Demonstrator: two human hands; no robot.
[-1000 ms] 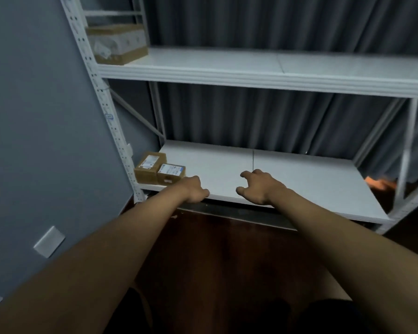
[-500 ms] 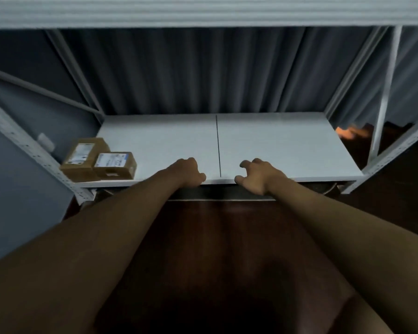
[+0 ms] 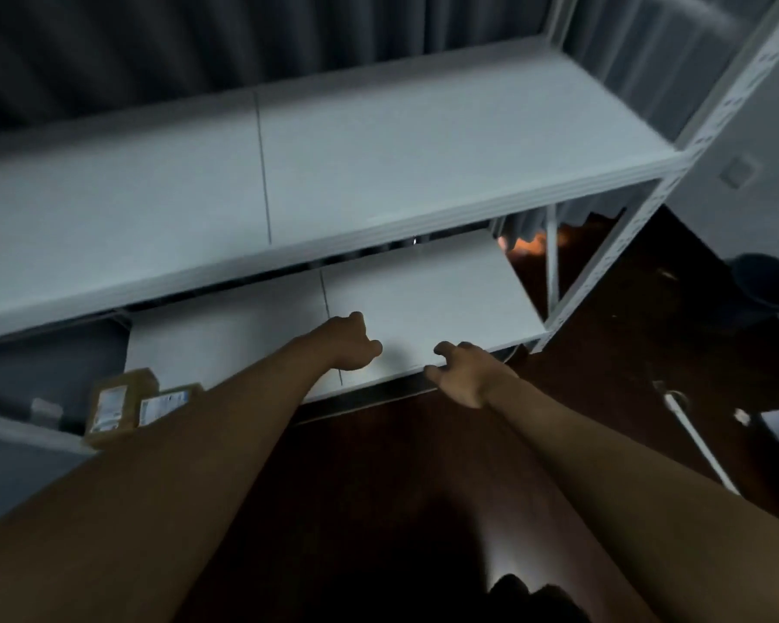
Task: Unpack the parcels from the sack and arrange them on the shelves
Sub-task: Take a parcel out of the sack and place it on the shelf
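Both hands reach to the front edge of the lower shelf (image 3: 423, 299). The left hand (image 3: 349, 344) rests on the board near its middle seam, fingers curled under, nothing in its grip. The right hand (image 3: 466, 373) hooks loosely curled fingers over the front edge, also holding nothing. Two cardboard parcels (image 3: 131, 404) with white labels sit side by side at the shelf's front left corner, partly hidden by the left forearm. The upper shelf (image 3: 378, 164) spans above.
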